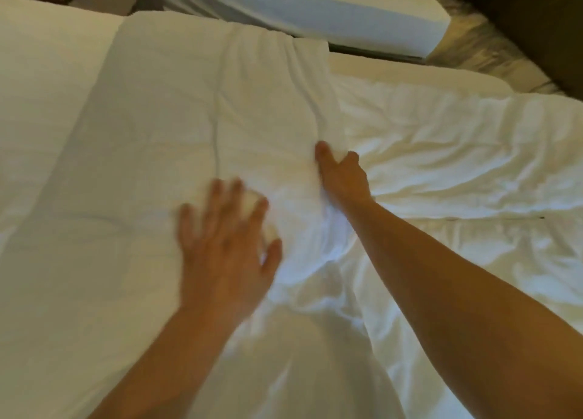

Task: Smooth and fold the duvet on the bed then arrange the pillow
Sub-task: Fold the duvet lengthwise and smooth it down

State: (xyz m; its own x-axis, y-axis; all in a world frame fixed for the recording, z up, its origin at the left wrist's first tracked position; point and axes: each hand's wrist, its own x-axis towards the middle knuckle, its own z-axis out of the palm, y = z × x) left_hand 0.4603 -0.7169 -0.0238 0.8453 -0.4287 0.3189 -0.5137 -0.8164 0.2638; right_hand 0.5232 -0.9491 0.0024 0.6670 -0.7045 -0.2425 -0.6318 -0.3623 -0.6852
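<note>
- The left hand (pixel 225 248) lies flat on the white duvet (pixel 441 153), fingers spread wide.
- The right hand (pixel 342 175) grabs a duvet fold, fingers curled, mid bed (pixel 38 103).

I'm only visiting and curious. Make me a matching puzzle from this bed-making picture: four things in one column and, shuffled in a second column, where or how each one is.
Things:
1. left hand
2. right hand
3. duvet
4. second bed

States:
A. white and creased, lying under both hands
B. fingers spread wide, blurred
C. at the top of the view, away from both hands
D. fingers curled into white fabric

Pairs: 1-B, 2-D, 3-A, 4-C.
</note>
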